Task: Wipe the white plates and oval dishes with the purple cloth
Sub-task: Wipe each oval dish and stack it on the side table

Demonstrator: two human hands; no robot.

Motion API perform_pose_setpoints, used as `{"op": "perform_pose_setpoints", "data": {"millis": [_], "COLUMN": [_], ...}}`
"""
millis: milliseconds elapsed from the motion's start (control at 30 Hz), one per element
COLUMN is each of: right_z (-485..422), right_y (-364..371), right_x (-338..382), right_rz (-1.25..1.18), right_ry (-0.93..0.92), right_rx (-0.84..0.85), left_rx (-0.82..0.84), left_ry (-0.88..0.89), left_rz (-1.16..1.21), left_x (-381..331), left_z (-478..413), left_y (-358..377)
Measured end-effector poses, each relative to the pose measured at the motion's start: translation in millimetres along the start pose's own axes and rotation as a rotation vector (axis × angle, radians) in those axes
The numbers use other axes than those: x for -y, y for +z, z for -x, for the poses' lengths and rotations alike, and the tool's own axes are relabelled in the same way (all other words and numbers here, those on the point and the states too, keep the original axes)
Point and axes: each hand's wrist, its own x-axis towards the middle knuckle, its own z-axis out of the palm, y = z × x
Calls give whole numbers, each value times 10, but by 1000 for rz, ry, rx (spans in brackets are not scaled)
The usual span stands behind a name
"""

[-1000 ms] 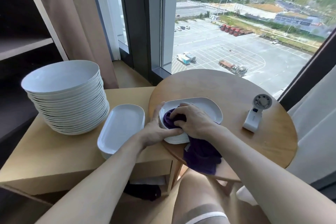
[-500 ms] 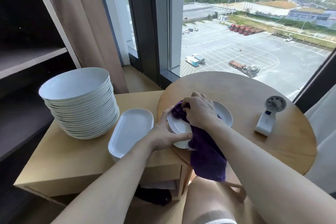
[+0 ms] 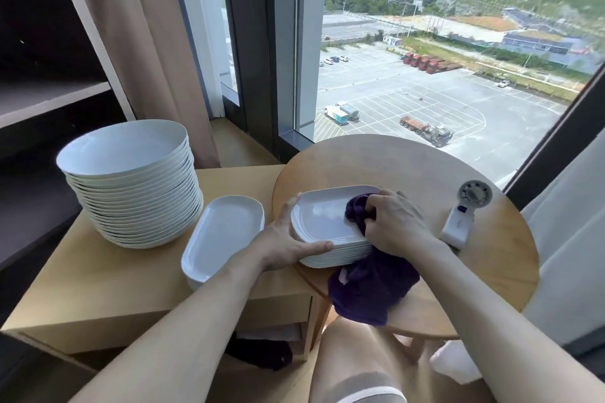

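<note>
Right hand [image 3: 393, 222], clutching purple cloth [image 3: 370, 288], is now wiping farther right on the oval dishes [image 3: 320, 222]. Left hand [image 3: 288, 240] is clasping their left end.

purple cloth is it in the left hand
No, the right hand grips the cloth while the left hand holds the dish stack.

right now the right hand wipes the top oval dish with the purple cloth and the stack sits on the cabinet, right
Not the cabinet: the head view shows the stack on the round table. The right hand wipes the top oval dish with the purple cloth.
</note>
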Motion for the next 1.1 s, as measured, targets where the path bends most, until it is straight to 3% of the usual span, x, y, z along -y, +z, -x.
{"op": "perform_pose_setpoints", "data": {"millis": [200,667,1100], "right_z": [195,-181,-407], "right_y": [157,330,309], "right_x": [113,685,620], "right_rz": [-46,-163,-6], "right_ry": [-70,-243,-160], "right_rx": [-32,113,-63], "left_rx": [62,101,72], "left_ry": [-35,-7,-11], "left_rz": [14,85,97], "left_x": [-23,63,30], "left_z": [-52,-177,-108], "left_y": [-27,-13,-4]}}
